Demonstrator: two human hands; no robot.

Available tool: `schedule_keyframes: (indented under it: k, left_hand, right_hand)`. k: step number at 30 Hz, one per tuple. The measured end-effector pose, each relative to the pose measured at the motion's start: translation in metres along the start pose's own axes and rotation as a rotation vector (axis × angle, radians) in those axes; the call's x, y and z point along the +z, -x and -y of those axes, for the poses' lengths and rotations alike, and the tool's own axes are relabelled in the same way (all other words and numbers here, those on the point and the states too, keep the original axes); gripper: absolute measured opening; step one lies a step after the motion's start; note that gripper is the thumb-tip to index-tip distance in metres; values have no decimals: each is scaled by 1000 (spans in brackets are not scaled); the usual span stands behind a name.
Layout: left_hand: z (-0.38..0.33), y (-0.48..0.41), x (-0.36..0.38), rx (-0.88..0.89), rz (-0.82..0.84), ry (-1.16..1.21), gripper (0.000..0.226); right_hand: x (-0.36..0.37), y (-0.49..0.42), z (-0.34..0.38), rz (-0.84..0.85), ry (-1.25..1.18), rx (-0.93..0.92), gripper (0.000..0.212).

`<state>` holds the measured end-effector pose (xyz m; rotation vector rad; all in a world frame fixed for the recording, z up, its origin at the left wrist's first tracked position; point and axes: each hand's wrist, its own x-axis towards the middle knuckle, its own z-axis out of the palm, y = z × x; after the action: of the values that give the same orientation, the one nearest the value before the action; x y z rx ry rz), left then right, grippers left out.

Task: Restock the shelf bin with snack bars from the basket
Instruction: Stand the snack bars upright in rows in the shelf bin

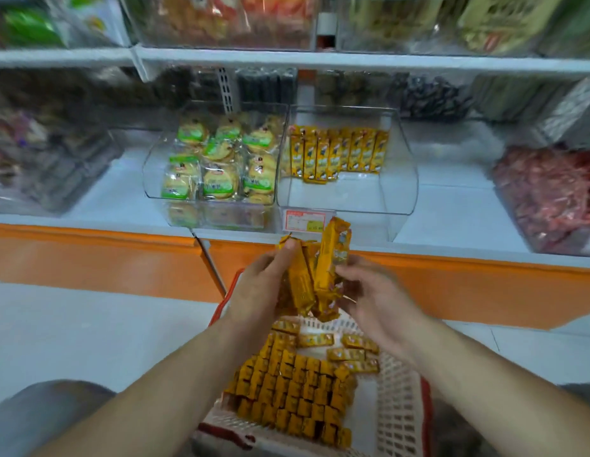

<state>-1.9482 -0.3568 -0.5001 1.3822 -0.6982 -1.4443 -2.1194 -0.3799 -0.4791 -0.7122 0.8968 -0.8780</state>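
Above the basket [397, 407], the left hand [254, 285] gripped a bundle of snack bars [320, 275] while the right hand [369, 291] pinched its lower ends. Squaring the bars first would likely let them stand neatly beside the row already in the shelf bin [402, 179], half filled. Left of it a cookie bin [155, 179] sat on the white shelf [451, 219], whose front edge was orange, over pale floor

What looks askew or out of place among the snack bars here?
Nothing looks spilled or damaged. In the basket, the packed bars stand in tidy rows, but several loose bars lie flat at the far end. The bunch held by the left hand and right hand fans out unevenly.
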Motion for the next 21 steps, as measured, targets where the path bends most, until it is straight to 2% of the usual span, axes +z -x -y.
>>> schedule_keyframes:
  k: [4, 11, 15, 17, 21]
  left_hand:
    - [-10, 13, 10, 64, -28, 7, 76]
    - [-28, -2, -1, 140, -101, 55, 77]
    - [-35, -11, -7, 144, -35, 34, 87]
    - [-38, -15, -8, 110, -5, 58, 93]
    - [-49, -20, -9, 75, 38, 95, 86]
  right_hand:
    - [8, 21, 13, 62, 32, 14, 28]
    - [20, 0, 15, 50, -15, -5, 27]
    - [20, -10, 17, 26, -27, 11, 42]
    - [17, -14, 19, 22, -47, 18, 42]
    - [16, -19, 27, -2, 4, -17, 54]
